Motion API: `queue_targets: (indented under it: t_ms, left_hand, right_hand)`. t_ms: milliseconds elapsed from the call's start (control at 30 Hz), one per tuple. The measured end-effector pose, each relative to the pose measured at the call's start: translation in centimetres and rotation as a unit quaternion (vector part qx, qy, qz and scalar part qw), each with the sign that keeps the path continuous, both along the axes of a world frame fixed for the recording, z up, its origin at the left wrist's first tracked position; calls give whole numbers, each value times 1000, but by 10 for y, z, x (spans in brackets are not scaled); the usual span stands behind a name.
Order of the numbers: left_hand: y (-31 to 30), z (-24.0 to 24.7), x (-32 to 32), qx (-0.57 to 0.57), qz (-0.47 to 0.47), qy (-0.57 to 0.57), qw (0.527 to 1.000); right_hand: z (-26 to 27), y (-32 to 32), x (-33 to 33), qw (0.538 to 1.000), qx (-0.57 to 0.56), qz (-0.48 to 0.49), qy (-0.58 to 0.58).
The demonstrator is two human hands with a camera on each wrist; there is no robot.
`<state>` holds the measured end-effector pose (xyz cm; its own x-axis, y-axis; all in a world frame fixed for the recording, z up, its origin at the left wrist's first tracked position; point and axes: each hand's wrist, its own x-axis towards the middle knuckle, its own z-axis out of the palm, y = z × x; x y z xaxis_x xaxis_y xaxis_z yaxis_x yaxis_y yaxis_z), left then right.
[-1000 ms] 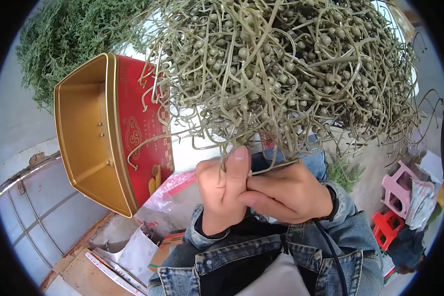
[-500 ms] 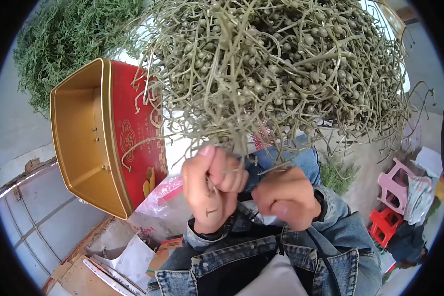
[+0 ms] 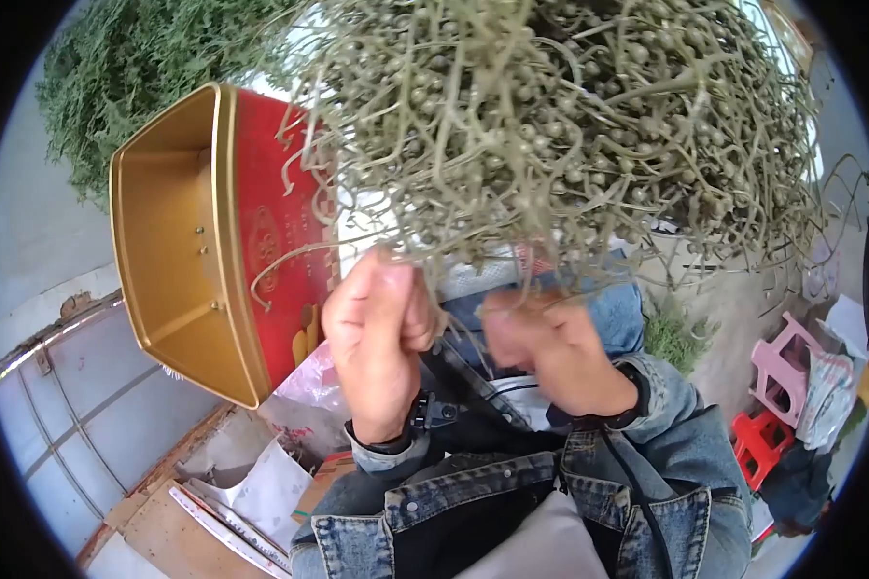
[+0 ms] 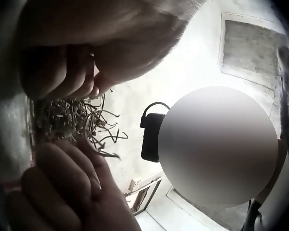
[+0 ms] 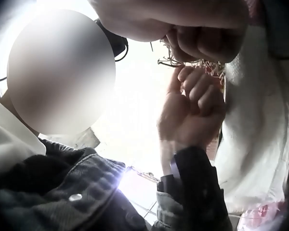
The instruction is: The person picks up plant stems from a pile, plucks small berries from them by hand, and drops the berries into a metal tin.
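Observation:
A big bunch of green-brown stems with many small round beads or berries fills the top of the head view. At its lower edge my left hand has its fingers curled and the thumb laid over the forefinger, pinching a thin stem that trails from it towards the other hand. My right hand is apart from the left, blurred, fingers curled in; I cannot tell what it holds. In the right wrist view the left hand is a loose fist just below the bunch, under the right hand.
To the left stands a red and gold tin, its gold mouth facing left. Feathery green foliage lies behind it. Pink and red stools stand at the right. Cardboard lies at lower left.
My hands, together a second ago, have drawn apart: the left has moved left and up, while the right stays on the right, now blurred. The bunch shifts slightly in view.

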<state>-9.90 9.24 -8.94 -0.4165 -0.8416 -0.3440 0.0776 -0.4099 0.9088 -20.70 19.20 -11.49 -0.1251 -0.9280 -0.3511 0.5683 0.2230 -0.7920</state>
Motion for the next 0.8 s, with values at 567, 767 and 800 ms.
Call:
queue_targets:
  t_ms: [567, 767, 800]
  left_hand:
    - [3, -2, 0, 114, -53, -22, 992]
    - [9, -5, -11, -10, -80, -78, 994]
    - [9, -6, -10, -20, -105, -82, 991]
  right_hand:
    - [13, -28, -13, 877, -77, -24, 474]
    - [16, -16, -25, 904, -47, 40, 424]
    - [14, -13, -26, 904, -45, 41, 424]
